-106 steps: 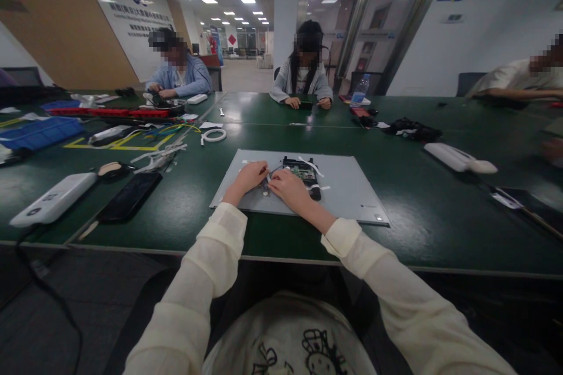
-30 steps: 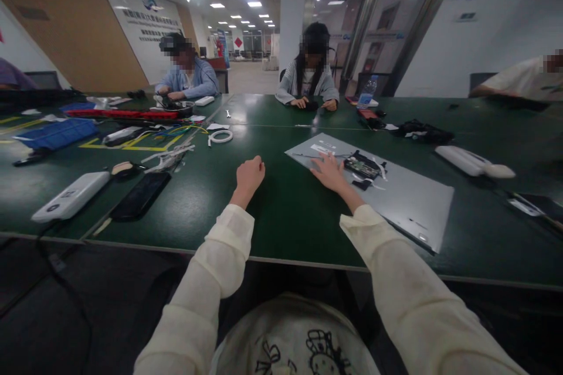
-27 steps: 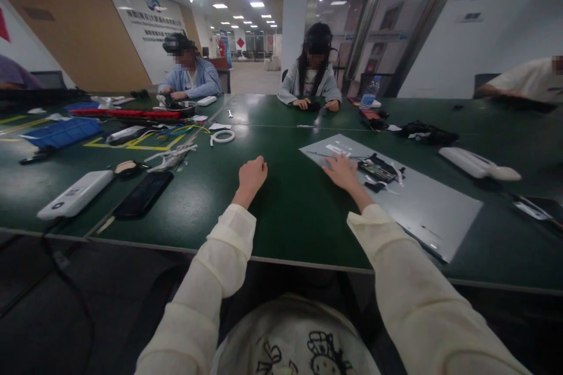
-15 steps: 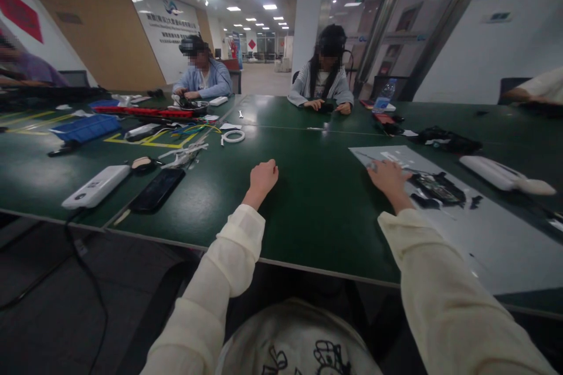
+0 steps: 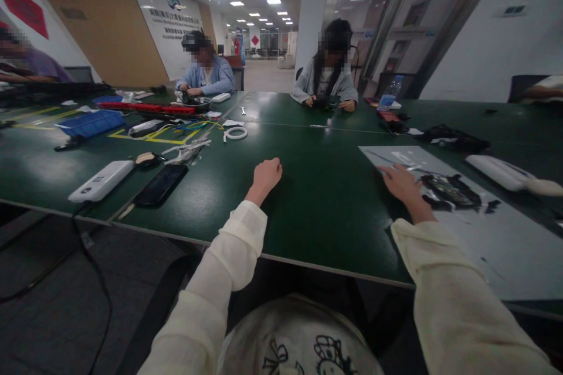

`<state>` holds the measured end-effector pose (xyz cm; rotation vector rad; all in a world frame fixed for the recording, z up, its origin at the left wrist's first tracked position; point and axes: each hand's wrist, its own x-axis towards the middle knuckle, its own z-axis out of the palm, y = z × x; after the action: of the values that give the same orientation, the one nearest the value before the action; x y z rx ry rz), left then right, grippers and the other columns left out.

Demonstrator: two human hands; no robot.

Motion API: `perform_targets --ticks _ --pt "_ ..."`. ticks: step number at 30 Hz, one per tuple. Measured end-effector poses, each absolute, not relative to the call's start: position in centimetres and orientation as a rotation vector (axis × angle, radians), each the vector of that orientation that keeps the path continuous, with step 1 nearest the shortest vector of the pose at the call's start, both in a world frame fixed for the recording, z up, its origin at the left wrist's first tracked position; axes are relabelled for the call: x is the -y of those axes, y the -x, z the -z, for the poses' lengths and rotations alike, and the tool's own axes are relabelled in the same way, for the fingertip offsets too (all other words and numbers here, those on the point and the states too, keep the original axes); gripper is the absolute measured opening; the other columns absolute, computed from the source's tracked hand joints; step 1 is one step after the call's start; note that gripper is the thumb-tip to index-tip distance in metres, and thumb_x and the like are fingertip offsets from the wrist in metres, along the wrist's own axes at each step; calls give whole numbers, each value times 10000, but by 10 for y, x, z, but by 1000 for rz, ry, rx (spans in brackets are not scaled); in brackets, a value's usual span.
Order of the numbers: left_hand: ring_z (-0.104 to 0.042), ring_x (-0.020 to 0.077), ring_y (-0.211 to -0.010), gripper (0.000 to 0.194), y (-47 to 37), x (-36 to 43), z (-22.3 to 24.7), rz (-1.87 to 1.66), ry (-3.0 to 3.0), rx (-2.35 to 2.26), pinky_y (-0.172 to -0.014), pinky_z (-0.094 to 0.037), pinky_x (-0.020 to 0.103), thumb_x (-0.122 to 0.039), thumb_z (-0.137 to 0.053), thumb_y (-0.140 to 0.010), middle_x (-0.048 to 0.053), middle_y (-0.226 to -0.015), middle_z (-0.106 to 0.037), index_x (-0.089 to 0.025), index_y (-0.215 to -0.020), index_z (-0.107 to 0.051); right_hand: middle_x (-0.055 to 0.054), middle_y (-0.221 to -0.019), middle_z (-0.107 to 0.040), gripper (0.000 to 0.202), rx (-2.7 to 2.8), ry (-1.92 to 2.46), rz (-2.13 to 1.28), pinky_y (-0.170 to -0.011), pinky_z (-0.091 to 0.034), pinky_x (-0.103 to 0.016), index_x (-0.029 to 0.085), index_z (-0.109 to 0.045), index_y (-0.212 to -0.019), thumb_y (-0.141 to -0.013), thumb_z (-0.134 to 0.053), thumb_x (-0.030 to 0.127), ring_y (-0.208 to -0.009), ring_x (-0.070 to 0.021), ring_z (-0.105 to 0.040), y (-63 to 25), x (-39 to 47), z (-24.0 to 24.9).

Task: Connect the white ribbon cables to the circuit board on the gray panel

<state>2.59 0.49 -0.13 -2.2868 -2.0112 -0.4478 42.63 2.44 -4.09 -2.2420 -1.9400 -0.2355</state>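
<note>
My left hand rests closed on the green table, its fingers curled; whether anything is inside cannot be seen. On the right, my right hand lies over the left part of a pale grey sheet, with its fingers spread. Just beyond its fingers are small pale pieces. A dark device with an exposed circuit board lies on the sheet, to the right of my right hand.
A black phone, a white power bank, a blue tray and a white cable coil are on the left. At right sits a white object. Two people work across the table.
The view has shifted slightly, so most things appear a little further right. My right hand's fingers have changed pose a little over the sheet. My left hand remains curled on the table.
</note>
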Motion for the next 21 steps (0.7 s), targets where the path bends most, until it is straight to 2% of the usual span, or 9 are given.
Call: perform_targets --ticks 3,7,12,17,21 --pt "-616 195 -782 254 -26 -3 -1 448 2305 2020 -682 -445 286 -297 -327 -908 70 -842 -633 -183 -923 -553 -112 -1385 -325 433 1803 2287 120 -934 -257 -635 309 -483 -1275 -909 -256 344 -1229 -350 -326 -427 -23 38" --pt "-614 188 -808 243 -28 0 -5 442 2327 2034 -699 -444 278 -292 -342 -910 70 -860 -637 -180 -933 -557 -125 -1402 -283 430 1669 2349 106 -905 -250 -654 305 -499 -1261 -903 -271 375 -1223 -369 -311 -430 -24 33" --pt "-616 174 -778 236 -29 1 -6 460 2343 2013 -675 -443 258 -277 -350 -910 67 -845 -637 -169 -892 -559 -132 -1363 -326 431 1556 2387 206 -893 -268 -610 270 -494 -1262 -872 -345 376 -1189 -367 -320 -431 -24 31" --pt "-617 185 -789 232 -28 1 -6 444 2377 2008 -683 -449 269 -281 -356 -907 68 -848 -639 -169 -904 -560 -131 -1353 -331 399 1580 2400 146 -880 -237 -636 275 -528 -1213 -846 -382 337 -1213 -376 -248 -434 -19 27" --pt "-617 187 -825 234 -29 1 -7 413 2364 2040 -726 -451 280 -289 -358 -903 73 -881 -642 -179 -931 -563 -138 -1338 -349 395 1519 2431 81 -855 -255 -639 274 -535 -1193 -847 -382 387 -1216 -394 -223 -440 -14 28"
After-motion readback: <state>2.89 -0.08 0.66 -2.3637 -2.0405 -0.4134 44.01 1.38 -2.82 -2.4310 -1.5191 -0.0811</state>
